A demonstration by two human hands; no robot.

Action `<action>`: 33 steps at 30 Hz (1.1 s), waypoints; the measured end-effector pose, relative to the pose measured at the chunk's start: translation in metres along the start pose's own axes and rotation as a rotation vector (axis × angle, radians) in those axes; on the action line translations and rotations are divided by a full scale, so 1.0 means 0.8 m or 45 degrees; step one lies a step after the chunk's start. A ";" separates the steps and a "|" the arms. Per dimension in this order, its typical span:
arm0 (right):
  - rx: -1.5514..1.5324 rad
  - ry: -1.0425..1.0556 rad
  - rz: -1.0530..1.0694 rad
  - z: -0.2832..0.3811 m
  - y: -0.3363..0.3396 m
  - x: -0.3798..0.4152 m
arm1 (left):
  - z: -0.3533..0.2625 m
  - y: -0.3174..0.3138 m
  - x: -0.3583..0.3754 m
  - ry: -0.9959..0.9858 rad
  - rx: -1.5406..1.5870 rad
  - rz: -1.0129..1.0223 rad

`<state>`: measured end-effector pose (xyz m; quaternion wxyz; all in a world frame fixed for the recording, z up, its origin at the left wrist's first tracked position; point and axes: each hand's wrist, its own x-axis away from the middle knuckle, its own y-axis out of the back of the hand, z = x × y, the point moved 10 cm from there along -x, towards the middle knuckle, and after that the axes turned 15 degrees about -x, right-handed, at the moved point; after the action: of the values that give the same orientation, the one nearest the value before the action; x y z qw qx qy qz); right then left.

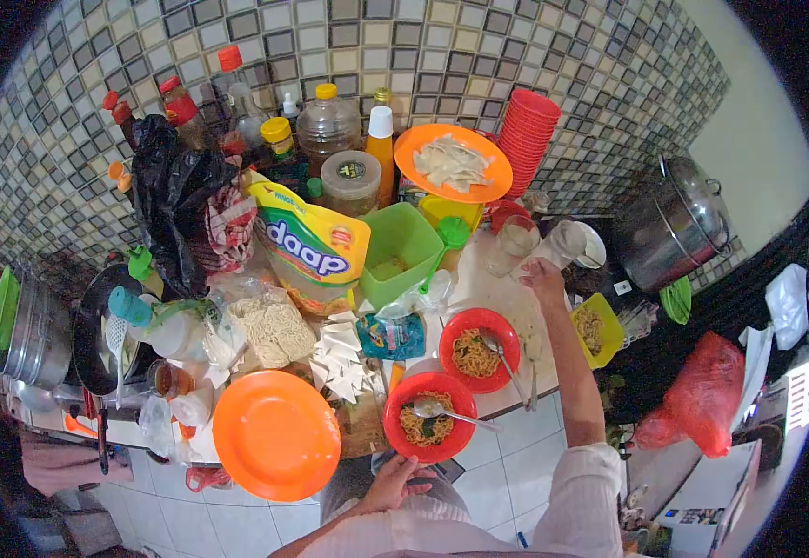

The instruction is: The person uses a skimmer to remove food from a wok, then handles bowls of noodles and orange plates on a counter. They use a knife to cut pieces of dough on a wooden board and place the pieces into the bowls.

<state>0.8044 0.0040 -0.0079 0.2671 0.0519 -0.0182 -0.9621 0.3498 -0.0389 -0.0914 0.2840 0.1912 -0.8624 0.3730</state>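
A red bowl (390,430) of noodles with a spoon sits at the counter's front edge. My left hand (393,484) is at its near rim, thumb against the bowl and fingers curled below. Just behind is a second red bowl (512,341) of noodles, also with a spoon. My right arm reaches to the back right, where my right hand (542,279) is closed at the lower end of a tilted clear glass jar (567,240). Another clear jar (514,244) stands to the left of that hand. The fingertips of the right hand are small and partly hidden.
An orange plate (276,435) overhangs the front edge at left. Behind are a green container (393,249), a yellow pouch (307,242), dry noodles (277,332) and several bottles. Stacked red bowls (527,139) and an orange plate of wrappers (406,167) stand by the wall.
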 end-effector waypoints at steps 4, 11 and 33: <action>0.993 0.238 0.198 -0.009 0.000 -0.017 | -0.002 -0.002 0.002 -0.007 0.000 -0.007; 0.557 0.553 0.488 0.145 -0.148 0.086 | 0.008 0.005 -0.007 -0.014 -0.025 -0.019; 0.446 0.839 0.424 0.191 -0.237 0.125 | -0.003 0.003 -0.014 -0.150 -0.118 -0.067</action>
<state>0.6055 0.1160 0.1231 0.3978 0.3983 -0.1035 -0.8200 0.3581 -0.0339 -0.0986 0.2508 0.2222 -0.8886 0.3132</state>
